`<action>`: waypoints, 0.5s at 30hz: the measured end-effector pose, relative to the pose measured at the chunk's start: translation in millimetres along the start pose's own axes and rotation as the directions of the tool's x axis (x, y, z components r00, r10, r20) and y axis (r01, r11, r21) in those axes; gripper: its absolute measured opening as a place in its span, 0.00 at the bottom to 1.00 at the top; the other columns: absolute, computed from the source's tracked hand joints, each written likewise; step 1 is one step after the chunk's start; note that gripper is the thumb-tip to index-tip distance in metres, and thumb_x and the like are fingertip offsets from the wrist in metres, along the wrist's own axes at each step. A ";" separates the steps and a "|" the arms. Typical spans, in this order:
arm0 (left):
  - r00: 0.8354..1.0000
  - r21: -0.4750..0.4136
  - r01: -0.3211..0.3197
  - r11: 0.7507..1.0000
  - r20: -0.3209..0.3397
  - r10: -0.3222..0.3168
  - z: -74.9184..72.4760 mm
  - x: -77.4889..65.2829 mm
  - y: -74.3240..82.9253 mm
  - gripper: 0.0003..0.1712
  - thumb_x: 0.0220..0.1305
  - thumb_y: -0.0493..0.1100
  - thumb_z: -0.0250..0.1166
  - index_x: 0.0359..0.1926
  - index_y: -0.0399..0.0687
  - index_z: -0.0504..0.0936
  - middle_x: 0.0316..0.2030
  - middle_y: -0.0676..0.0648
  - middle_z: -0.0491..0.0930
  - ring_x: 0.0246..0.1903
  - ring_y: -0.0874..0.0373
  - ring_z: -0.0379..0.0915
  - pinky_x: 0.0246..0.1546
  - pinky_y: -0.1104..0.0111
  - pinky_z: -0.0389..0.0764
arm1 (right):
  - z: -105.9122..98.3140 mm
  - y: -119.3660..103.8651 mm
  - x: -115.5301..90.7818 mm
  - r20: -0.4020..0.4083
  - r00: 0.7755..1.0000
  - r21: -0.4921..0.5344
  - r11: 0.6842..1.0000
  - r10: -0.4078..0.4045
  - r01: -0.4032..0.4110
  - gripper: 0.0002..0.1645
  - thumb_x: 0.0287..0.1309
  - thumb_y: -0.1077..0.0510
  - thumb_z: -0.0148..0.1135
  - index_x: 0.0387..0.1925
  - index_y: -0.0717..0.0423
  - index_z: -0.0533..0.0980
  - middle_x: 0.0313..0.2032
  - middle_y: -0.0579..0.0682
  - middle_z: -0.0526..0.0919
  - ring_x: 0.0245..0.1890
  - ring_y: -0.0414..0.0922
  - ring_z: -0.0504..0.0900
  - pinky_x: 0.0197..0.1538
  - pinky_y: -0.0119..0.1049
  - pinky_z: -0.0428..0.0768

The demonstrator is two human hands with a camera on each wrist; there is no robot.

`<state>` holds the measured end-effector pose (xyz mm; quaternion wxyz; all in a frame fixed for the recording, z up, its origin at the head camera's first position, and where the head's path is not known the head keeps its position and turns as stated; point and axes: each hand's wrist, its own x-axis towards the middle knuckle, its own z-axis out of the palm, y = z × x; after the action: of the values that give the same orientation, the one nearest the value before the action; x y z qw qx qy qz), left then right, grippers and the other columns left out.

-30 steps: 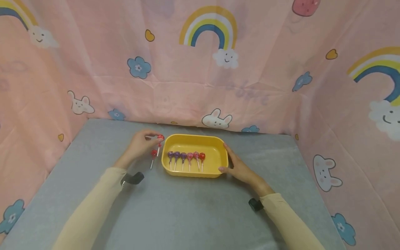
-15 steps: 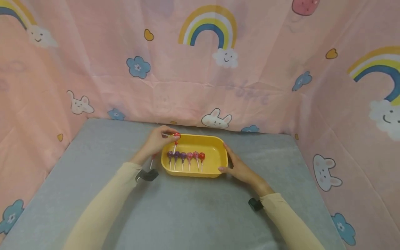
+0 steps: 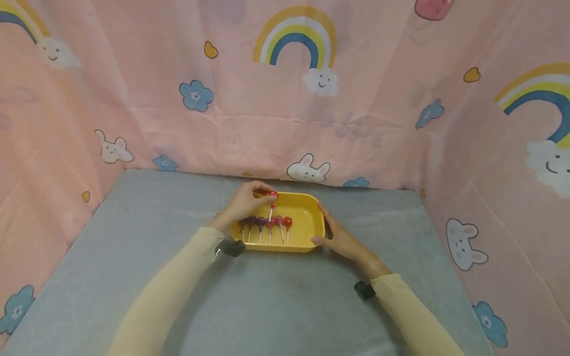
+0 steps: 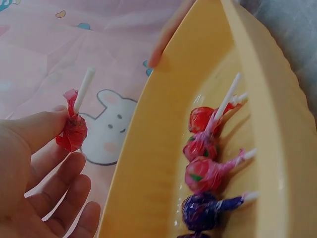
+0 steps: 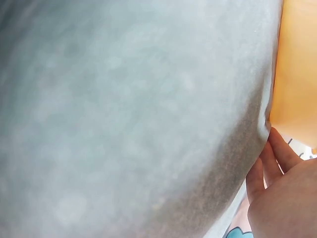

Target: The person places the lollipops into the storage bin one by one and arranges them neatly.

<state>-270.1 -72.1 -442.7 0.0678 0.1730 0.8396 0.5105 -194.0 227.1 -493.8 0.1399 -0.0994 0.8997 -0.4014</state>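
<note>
My left hand (image 3: 245,201) pinches a red-wrapped lollipop (image 4: 73,133) by its head between thumb and forefinger, over the yellow plastic box (image 3: 305,199). In the head view its white stick points down toward the row inside. That row runs along the box's floor: purple lollipops (image 3: 261,222) at the left, pink lollipops (image 4: 200,173) in the middle and a red lollipop (image 3: 288,223) at the right end. My right hand (image 3: 342,241) holds the box's right end, thumb at the front corner and fingers along the side.
Another red lollipop (image 3: 217,215) lies left of the box, mostly hidden by the left wrist. A grey cloth covers the table (image 3: 285,301). Pink printed curtains (image 3: 249,133) stand behind it and at both sides.
My left hand has carried the red lollipop rightward from beside the box to above its middle. The right hand and the box have stayed put.
</note>
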 end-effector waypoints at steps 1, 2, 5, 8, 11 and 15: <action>1.000 0.000 -0.004 1.000 0.004 0.004 3.2 0.7 0.3 0.16 0.61 0.51 0.70 0.47 0.49 0.86 0.45 0.46 0.86 0.47 0.51 0.80 0.53 0.57 0.81 | 0.1 -0.2 -0.3 0.001 1.000 0.001 1.000 0.009 -0.009 0.63 0.57 0.40 0.69 0.77 0.26 0.33 0.80 0.51 0.42 0.80 0.57 0.46 0.77 0.61 0.49; 1.000 0.002 -0.004 1.000 0.005 0.004 6.3 1.3 0.7 0.16 0.61 0.51 0.70 0.47 0.49 0.86 0.45 0.46 0.86 0.47 0.51 0.80 0.53 0.58 0.81 | 0.2 -0.4 -0.6 0.002 1.000 0.001 1.000 0.018 -0.018 0.63 0.57 0.39 0.69 0.77 0.26 0.33 0.80 0.51 0.42 0.80 0.57 0.46 0.77 0.61 0.48; 1.000 0.020 0.003 1.000 0.000 -0.003 13.9 3.5 2.2 0.16 0.61 0.51 0.71 0.47 0.50 0.86 0.45 0.47 0.85 0.46 0.52 0.79 0.52 0.59 0.81 | 0.6 -0.7 -0.6 0.004 1.000 0.004 1.000 0.030 -0.030 0.63 0.56 0.38 0.69 0.77 0.26 0.33 0.80 0.51 0.41 0.80 0.56 0.45 0.77 0.61 0.48; 1.000 0.019 0.012 1.000 0.008 -0.012 20.7 6.0 3.1 0.17 0.61 0.52 0.71 0.47 0.50 0.86 0.45 0.48 0.85 0.46 0.53 0.79 0.52 0.61 0.81 | 0.7 -0.8 -0.5 0.005 0.999 -0.001 1.000 0.031 -0.031 0.63 0.57 0.38 0.68 0.77 0.26 0.33 0.80 0.52 0.41 0.80 0.57 0.45 0.77 0.62 0.48; 1.000 0.011 0.023 1.000 0.020 -0.023 26.7 7.8 4.1 0.17 0.61 0.51 0.71 0.48 0.50 0.86 0.45 0.48 0.85 0.45 0.53 0.79 0.50 0.62 0.81 | 0.5 -0.3 -0.3 0.007 0.999 -0.007 0.999 0.032 -0.032 0.63 0.57 0.38 0.68 0.77 0.25 0.33 0.80 0.52 0.41 0.80 0.57 0.45 0.77 0.63 0.48; 1.000 0.001 0.017 1.000 0.020 -0.017 34.4 9.7 3.8 0.17 0.60 0.51 0.71 0.47 0.49 0.85 0.44 0.48 0.85 0.44 0.54 0.79 0.48 0.64 0.82 | 0.4 1.7 1.2 0.004 1.000 -0.010 1.000 0.021 -0.021 0.62 0.57 0.38 0.68 0.77 0.24 0.33 0.80 0.51 0.42 0.80 0.57 0.45 0.77 0.62 0.48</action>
<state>-268.3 -38.4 -454.9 0.0805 0.1710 0.8406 0.5076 -195.1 227.6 -495.5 0.1455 -0.0916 0.9025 -0.3950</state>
